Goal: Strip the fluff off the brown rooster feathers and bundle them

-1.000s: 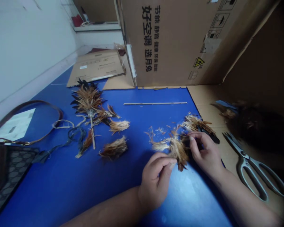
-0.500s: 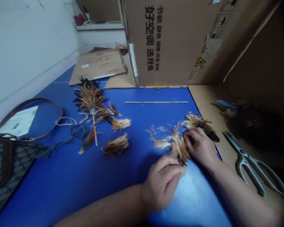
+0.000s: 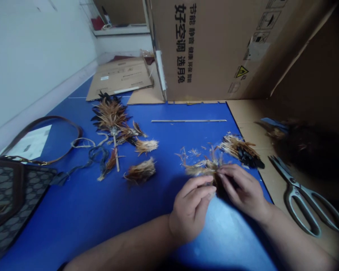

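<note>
Head: feathers (image 3: 211, 165) against right hand (image 3: 244, 190)

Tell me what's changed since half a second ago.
The left hand has moved forward, the right hand back toward the wearer, bringing their fingertips closer together at the loose feathers; whether either took hold is unclear. The scissors, thin stick and feather duster stayed put.

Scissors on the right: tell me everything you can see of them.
The scissors look metallic, silver-grey, with a round pivot and two long handle loops spread apart. Their blades seem slightly parted, though that area is blurred. They lie flat on the cardboard, beyond the right edge of the blue surface, tips towards the far left and loops towards the near right. No hand holds them; the right forearm passes close to the nearer loop, and whether it touches is unclear.
</note>
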Demonstrator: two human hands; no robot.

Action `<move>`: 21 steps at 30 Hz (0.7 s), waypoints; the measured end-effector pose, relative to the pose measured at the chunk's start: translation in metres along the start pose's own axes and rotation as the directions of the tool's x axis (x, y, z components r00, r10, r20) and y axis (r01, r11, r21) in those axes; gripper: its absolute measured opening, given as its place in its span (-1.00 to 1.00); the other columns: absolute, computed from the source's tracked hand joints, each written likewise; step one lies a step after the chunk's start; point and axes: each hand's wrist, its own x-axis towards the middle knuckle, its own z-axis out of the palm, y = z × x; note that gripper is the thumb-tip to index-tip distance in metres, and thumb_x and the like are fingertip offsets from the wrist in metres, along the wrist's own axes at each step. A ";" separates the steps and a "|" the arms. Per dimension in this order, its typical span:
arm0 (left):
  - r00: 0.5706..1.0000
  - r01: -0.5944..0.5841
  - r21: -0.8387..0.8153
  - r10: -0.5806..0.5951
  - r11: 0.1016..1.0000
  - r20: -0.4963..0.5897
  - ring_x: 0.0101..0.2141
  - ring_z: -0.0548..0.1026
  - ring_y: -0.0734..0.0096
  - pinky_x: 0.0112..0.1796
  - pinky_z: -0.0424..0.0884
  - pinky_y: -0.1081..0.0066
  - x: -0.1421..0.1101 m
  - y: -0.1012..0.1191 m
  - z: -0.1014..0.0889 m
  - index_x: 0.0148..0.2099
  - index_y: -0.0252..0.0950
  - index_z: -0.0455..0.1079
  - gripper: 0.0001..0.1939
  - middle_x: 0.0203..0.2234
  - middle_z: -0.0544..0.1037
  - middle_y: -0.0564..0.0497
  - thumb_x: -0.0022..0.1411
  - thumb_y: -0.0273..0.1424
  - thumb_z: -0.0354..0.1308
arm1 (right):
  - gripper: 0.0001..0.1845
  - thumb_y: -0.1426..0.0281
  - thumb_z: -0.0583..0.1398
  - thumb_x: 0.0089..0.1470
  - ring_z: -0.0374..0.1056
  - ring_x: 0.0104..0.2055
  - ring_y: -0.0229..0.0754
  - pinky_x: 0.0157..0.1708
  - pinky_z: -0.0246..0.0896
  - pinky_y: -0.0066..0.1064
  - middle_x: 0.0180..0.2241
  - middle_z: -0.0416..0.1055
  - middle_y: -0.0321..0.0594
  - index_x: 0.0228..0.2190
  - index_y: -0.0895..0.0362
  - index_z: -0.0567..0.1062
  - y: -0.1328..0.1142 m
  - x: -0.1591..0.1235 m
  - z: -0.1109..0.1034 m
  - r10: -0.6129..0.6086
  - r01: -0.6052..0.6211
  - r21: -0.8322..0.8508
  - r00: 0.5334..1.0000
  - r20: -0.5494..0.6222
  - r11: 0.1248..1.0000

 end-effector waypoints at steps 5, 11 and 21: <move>0.993 0.115 0.012 -0.115 0.993 0.016 -0.05 0.63 0.22 -0.04 0.63 0.20 0.001 -0.009 0.002 0.15 -0.17 0.58 -0.66 0.18 0.57 -0.17 0.45 -0.53 0.12 | -0.56 0.60 0.25 0.27 0.60 -0.10 -0.09 -0.11 0.58 -0.25 -0.09 0.62 -0.12 0.11 0.02 0.49 -0.014 -0.001 0.003 -0.104 0.100 0.064 0.993 0.054 0.993; 0.931 0.366 -0.165 -0.361 0.916 0.059 -0.50 0.50 0.51 -0.35 0.52 0.40 0.009 -0.007 0.004 -0.08 -0.27 0.62 -0.79 -0.27 0.61 -0.07 0.48 -0.41 0.13 | -0.58 0.60 0.26 0.28 0.61 -0.18 -0.11 -0.17 0.59 -0.27 -0.17 0.65 -0.15 0.09 0.00 0.52 -0.025 0.004 0.004 -0.053 0.055 0.126 0.998 -0.016 0.991; 0.757 0.572 -0.632 -0.634 0.523 0.160 -0.59 0.40 0.50 -0.50 0.35 0.44 0.015 -0.013 0.010 -0.16 -0.37 0.49 -0.68 -0.54 0.52 0.00 0.42 -0.16 0.25 | -0.70 0.39 0.30 0.30 0.62 -0.16 0.01 -0.10 0.59 -0.09 -0.08 0.63 -0.08 0.05 -0.02 0.59 -0.007 -0.008 0.012 0.254 -0.249 0.048 0.937 -0.242 0.967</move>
